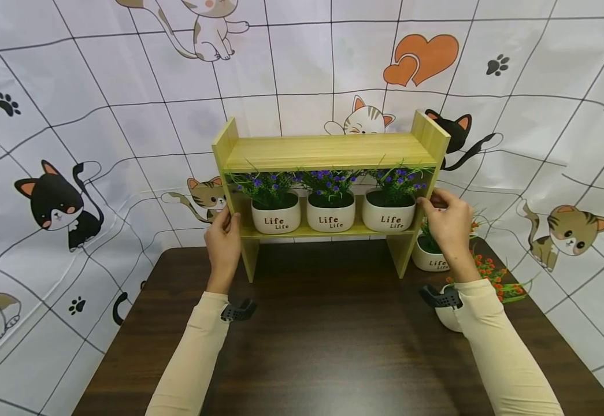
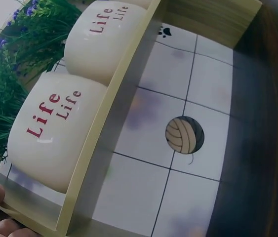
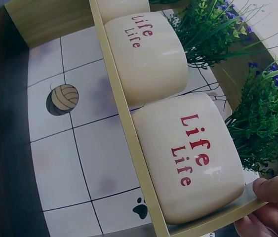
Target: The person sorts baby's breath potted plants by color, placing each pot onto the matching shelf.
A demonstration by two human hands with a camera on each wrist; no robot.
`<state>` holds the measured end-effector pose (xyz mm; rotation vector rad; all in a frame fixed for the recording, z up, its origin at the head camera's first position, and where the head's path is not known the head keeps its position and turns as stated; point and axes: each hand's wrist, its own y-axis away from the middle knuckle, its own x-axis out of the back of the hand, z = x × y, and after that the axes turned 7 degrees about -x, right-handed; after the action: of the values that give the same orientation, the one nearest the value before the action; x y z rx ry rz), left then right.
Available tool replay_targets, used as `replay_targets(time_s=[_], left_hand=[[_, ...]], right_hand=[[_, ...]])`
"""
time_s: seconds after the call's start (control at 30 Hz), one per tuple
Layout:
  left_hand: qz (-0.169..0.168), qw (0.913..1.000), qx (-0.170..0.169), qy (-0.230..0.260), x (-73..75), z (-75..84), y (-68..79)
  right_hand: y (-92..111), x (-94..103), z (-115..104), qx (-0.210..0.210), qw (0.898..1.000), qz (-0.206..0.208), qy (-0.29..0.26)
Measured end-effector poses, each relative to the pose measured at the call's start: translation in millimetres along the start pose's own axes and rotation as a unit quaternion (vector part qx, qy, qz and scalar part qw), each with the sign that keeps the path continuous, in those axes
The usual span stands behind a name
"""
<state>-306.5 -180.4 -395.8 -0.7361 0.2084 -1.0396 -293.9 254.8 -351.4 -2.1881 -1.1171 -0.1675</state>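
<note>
A light wooden two-tier shelf [image 1: 328, 151] is at the back of the dark table, facing me. On its lower board stand three white pots marked "Life": a left pot [image 1: 275, 218], a middle pot [image 1: 331, 215] and a right pot [image 1: 389, 214], each with green leaves and purple flowers. My left hand [image 1: 223, 245] pinches the left side panel, thumb in front. At the right side panel, my right hand [image 1: 448, 225] grips the edge the same way. Both wrist views show the thumbs on the panels beside the outer pots; some fingers are hidden behind the wood.
To the right of the shelf, two more white pots stand on the dark wooden table [image 1: 312, 335]: a rear pot [image 1: 429, 259] and a nearer pot with orange flowers [image 1: 448, 312], partly behind my right wrist. A wall covering with cat drawings [image 1: 302, 63] rises behind.
</note>
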Motion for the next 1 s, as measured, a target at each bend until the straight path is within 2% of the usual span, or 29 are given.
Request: replay_targets(time_s=[0.3,0.57,0.7,0.83,1.0], left_hand=[[0.007,1.0000,-0.002,-0.003,2.8,3.9,-2.6],[0.013,0.9997,-0.003,-0.019,3.8,3.5,-2.6],[0.015,0.9998,-0.005,-0.015,3.3,3.3,-2.3],[0.021,0.9998,-0.004,-0.006,2.9,2.3,-1.4],[0.026,0.9996,0.004,-0.004,2.8,1.0,-1.6]], right_hand=[[-4,6.0,-1,-0.007,1.000,-0.028,0.012],[-4,23.3,1,0.006,0.994,-0.103,0.037],[-3,34.8,4,0.004,0.991,-0.131,0.018],[-2,48.4,6,-0.005,0.991,-0.136,0.001],[1,70.0,11,-0.001,0.992,-0.123,0.014]])
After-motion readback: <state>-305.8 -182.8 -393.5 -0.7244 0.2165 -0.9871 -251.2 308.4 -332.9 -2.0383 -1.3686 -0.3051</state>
